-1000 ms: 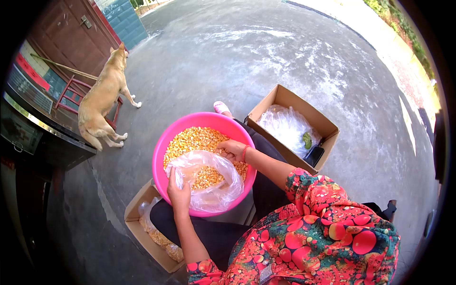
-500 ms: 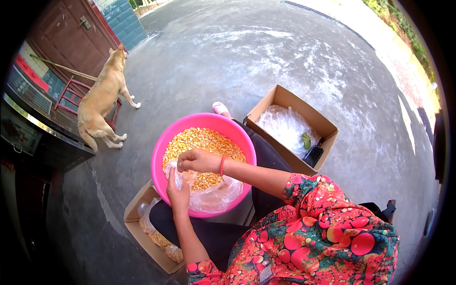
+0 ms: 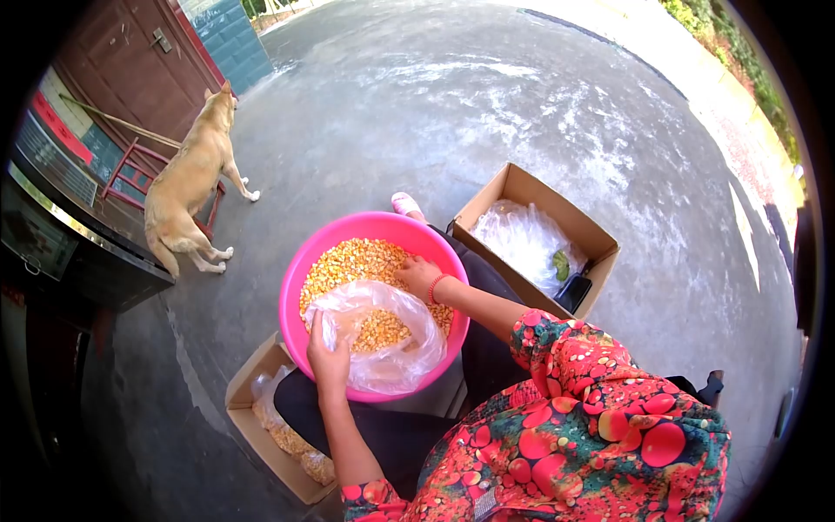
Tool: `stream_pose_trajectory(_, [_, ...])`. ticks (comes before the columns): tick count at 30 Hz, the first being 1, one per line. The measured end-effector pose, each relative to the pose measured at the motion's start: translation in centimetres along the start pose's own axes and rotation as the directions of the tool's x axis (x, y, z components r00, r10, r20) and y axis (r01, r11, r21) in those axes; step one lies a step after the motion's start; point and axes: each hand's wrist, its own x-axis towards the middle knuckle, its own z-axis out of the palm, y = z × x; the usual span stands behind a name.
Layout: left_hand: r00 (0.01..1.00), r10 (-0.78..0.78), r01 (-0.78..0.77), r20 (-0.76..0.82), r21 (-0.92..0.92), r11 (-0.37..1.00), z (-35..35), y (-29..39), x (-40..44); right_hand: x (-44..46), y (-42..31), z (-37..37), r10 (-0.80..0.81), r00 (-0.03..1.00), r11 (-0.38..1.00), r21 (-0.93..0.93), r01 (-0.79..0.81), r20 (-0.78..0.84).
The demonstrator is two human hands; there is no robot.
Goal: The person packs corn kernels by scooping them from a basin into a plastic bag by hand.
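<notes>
While the bag (image 3: 393, 369) was pinched by the left hand (image 3: 329, 357), corn (image 3: 352, 263) just beyond it was touched by the right hand (image 3: 419, 277), grip unclear.

So the grey floor (image 3: 365, 122) is showing pale, streaky patches. An open cardboard box (image 3: 557, 204) is sitting toward the right, a second box (image 3: 261, 440) is lying lower left, a tan dog (image 3: 187, 178) is standing upper left, and a pinkish shoe (image 3: 404, 204) is resting between.
</notes>
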Motion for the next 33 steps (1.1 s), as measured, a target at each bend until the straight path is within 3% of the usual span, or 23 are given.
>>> stream_pose_trajectory(5, [0.998, -0.049, 0.05, 0.029, -0.023, 0.998, -0.1, 0.0, 0.0, -0.9, -0.1, 1.0, -0.156, 0.975, 0.983, -0.069, 0.168, 0.156])
stream_pose_trajectory(7, [0.999, -0.038, 0.039, 0.025, -0.026, 0.999, -0.1, -0.1, 0.1, -0.7, -0.3, 1.3, -0.112, 0.95, 0.994, 0.026, 0.109, 0.291])
stream_pose_trajectory(10, [0.999, -0.031, 0.031, 0.013, -0.022, 0.999, -0.1, -0.3, 0.1, -1.1, -0.8, 0.0, 0.01, 0.94, 1.0, 0.006, -0.013, 0.341])
stream_pose_trajectory(12, [1.0, 0.005, -0.005, -0.012, -0.014, 1.0, 0.1, -0.4, 0.0, -0.8, -0.3, 0.3, 0.033, 0.973, 0.99, 0.125, -0.063, 0.228])
stream_pose_trajectory(14, [1.0, 0.019, -0.019, -0.009, -0.012, 1.0, 0.1, -0.8, 0.0, 0.5, 0.9, 0.8, -0.031, 0.997, 0.937, 0.349, 0.004, 0.071])
stream_pose_trajectory(15, [1.0, 0.018, -0.018, -0.012, -0.005, 1.0, 0.0, -0.5, 0.0, 2.8, 4.0, 4.5, -0.515, 0.728, 0.797, 0.06, 0.601, -0.453])
stream_pose_trajectory(16, [1.0, -0.004, 0.004, -0.003, -0.001, 1.0, -0.1, -0.5, 0.0, 1.7, 1.5, 0.9, -0.083, 0.98, 0.648, 0.736, 0.193, -0.183])
stream_pose_trajectory(17, [1.0, -0.027, 0.027, -0.003, 0.005, 1.0, -0.1, -0.3, 0.0, 0.1, -1.4, -5.0, 0.135, 0.928, 0.111, 0.925, -0.363, 0.348])
stream_pose_trajectory(19, [1.0, 0.011, -0.012, -0.02, -0.014, 1.0, 0.0, 0.1, 0.1, -0.1, -2.7, -8.1, -0.086, 0.963, -0.267, 0.926, -0.269, 0.255])
stream_pose_trajectory(20, [1.0, -0.006, 0.006, -0.01, -0.048, 0.999, 0.0, 0.1, 0.1, -0.6, -4.0, -10.0, -0.092, 0.961, -0.268, 0.923, -0.276, 0.261])
stream_pose_trajectory(22, [1.0, -0.005, 0.004, -0.01, -0.046, 0.999, 0.1, -0.1, 0.3, -1.7, -6.9, -13.1, -0.302, 0.943, -0.255, 0.941, -0.224, 0.143])
stream_pose_trajectory(23, [1.0, 0.006, -0.006, -0.004, -0.049, 0.999, 0.1, -0.3, 0.2, -2.2, -8.4, -13.3, -0.319, 0.94, -0.166, 0.969, -0.182, 0.121])
stream_pose_trajectory(25, [1.0, 0.017, -0.017, 0.0, -0.039, 0.999, 0.1, -0.6, 0.4, -2.5, -10.3, -11.9, -0.336, 0.922, 0.022, 0.98, -0.197, 0.193])
stream_pose_trajectory(27, [0.998, 0.042, -0.043, -0.036, -0.01, 0.999, 0.1, -0.2, 0.2, -2.0, -10.4, -9.0, -0.354, 0.918, 0.367, 0.929, -0.041, 0.181])
stream_pose_trajectory(28, [0.999, 0.041, -0.041, -0.036, -0.011, 0.999, 0.0, -0.1, 0.1, -1.3, -9.7, -7.8, -0.418, 0.9, 0.659, 0.724, 0.205, 0.125])
stream_pose_trajectory(29, [1.0, -0.028, 0.028, -0.001, -0.08, 0.996, -0.1, -0.1, 0.1, -1.3, -8.9, -6.5, -0.419, 0.899, 0.659, 0.724, 0.205, 0.127])
stream_pose_trajectory(30, [0.995, -0.094, 0.098, 0.038, -0.147, 0.984, -0.3, 0.0, 0.0, -1.6, -8.2, -5.8, -0.394, 0.919, 0.824, 0.453, 0.34, 0.029])
stream_pose_trajectory(31, [0.994, -0.098, 0.102, 0.039, -0.146, 0.984, -0.4, 0.2, 0.0, -1.7, -7.7, -5.0, -0.396, 0.915, 0.907, 0.126, 0.403, -0.073])
stream_pose_trajectory(33, [0.999, -0.008, 0.015, 0.035, -0.19, 0.982, -0.3, 0.8, -0.1, -2.2, -7.6, -6.1, -0.227, 0.97, 0.97, 0.067, 0.233, -0.082])
